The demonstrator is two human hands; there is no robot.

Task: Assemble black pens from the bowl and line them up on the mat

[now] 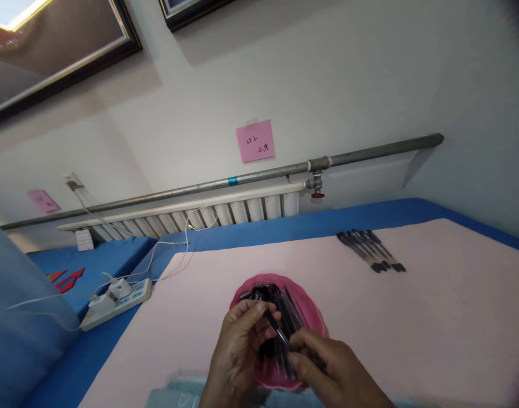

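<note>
A pink bowl (310,309) full of black pen parts sits on the pale pink mat (433,328) near the front edge. My left hand (238,351) hovers over the bowl's left side, fingers pinched on the upper end of a thin black pen piece (277,330). My right hand (336,371) comes in from the lower right and pinches the lower end of the same piece. Both hands cover much of the bowl. Several finished black pens (372,251) lie side by side at the mat's far right.
The mat lies on a blue table (285,226) against a white wall with a radiator (225,212) and pipe. A white power strip (115,300) with plugs and cables sits at the left. Pink notes hang on the wall.
</note>
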